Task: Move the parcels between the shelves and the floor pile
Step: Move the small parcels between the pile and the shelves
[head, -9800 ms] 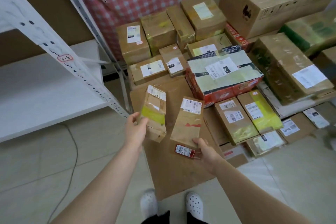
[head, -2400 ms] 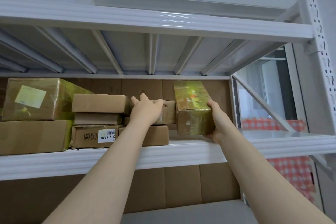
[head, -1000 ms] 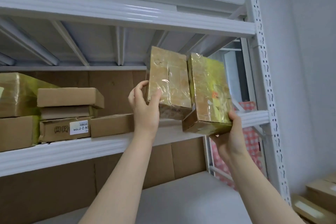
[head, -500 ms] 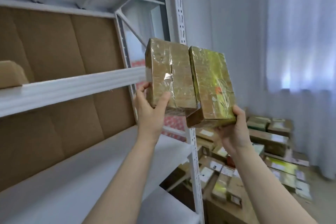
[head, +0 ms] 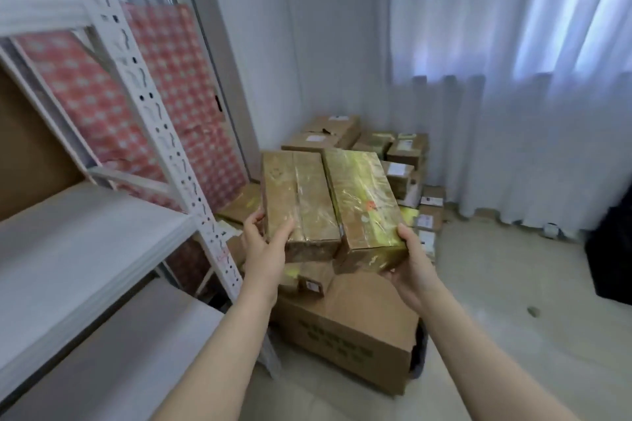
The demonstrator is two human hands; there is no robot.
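Observation:
I hold two parcels side by side in the air, above the floor pile. My left hand (head: 263, 251) grips the near end of a brown parcel wrapped in clear tape (head: 299, 202). My right hand (head: 408, 261) grips the lower corner of a parcel wrapped in yellowish glossy tape (head: 362, 202). The two parcels touch along their long edges. The floor pile of parcels (head: 403, 161) lies behind and below them, partly hidden by the held parcels. The white shelves (head: 78, 236) stand on my left.
A large brown carton (head: 345, 328) lies on the floor just below my hands. A white perforated shelf upright (head: 154, 113) rises at left, with a red checked cloth (head: 191, 96) behind it. White curtains (head: 513, 79) hang on the right; a dark object (head: 612, 249) sits at the right edge.
I took both parcels off the upper shelf, then turned right and lowered them. They are now held over the floor pile rather than at shelf height.

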